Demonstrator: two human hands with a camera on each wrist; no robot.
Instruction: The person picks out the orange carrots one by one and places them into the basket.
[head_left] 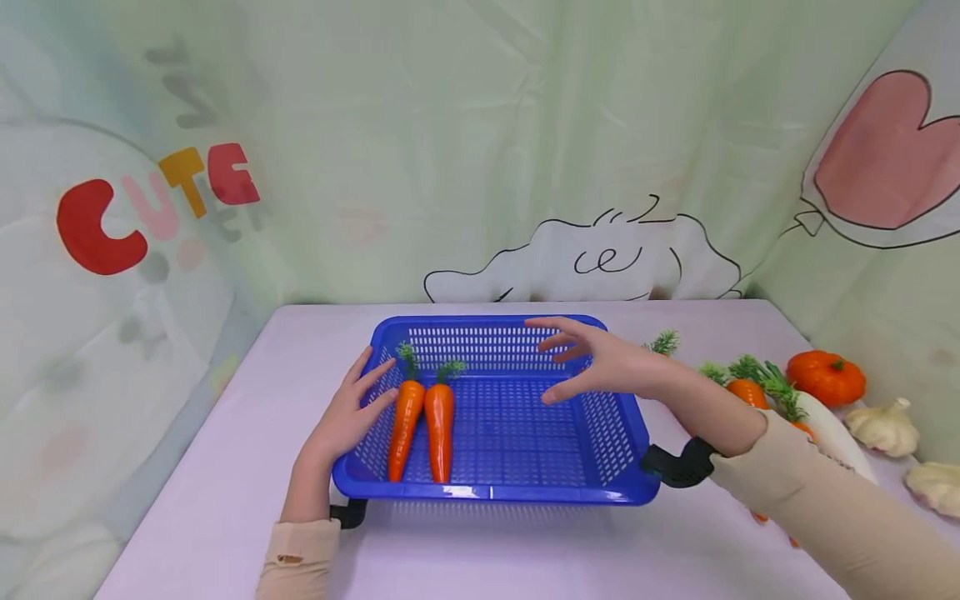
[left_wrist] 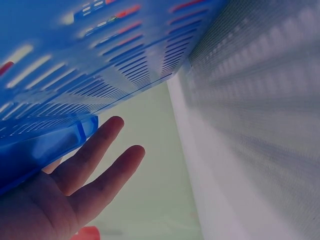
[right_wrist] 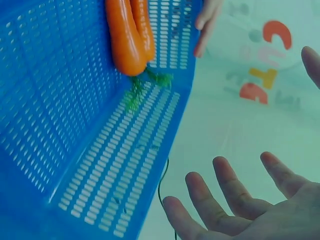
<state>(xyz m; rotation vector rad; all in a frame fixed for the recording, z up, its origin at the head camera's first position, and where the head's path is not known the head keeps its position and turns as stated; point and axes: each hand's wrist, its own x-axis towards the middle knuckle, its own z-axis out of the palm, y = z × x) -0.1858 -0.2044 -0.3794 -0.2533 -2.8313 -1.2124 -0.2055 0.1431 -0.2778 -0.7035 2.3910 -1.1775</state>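
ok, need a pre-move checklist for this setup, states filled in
1. Two carrots inside the blue basket: ok, side by side at its left.
2. Room in the basket: ok, right part of the floor is bare.
3. Right hand free: ok, holds nothing, fingers spread.
4. Left hand firm on the rim: cannot tell, it is at the left side, grip unclear.
5. Table carrots unobstructed from the head view: not ok, right sleeve covers part.

In the head view, the right sleeve (head_left: 832, 500) hides the middles of the outer carrots (head_left: 747, 392); a green frond (head_left: 664, 342) tops something covered by the forearm (head_left: 708, 408), perhaps another carrot. The right edge crops one garlic bulb (head_left: 937, 487). In the left wrist view, red patches (left_wrist: 127, 12) behind the basket (left_wrist: 40, 155) blur.
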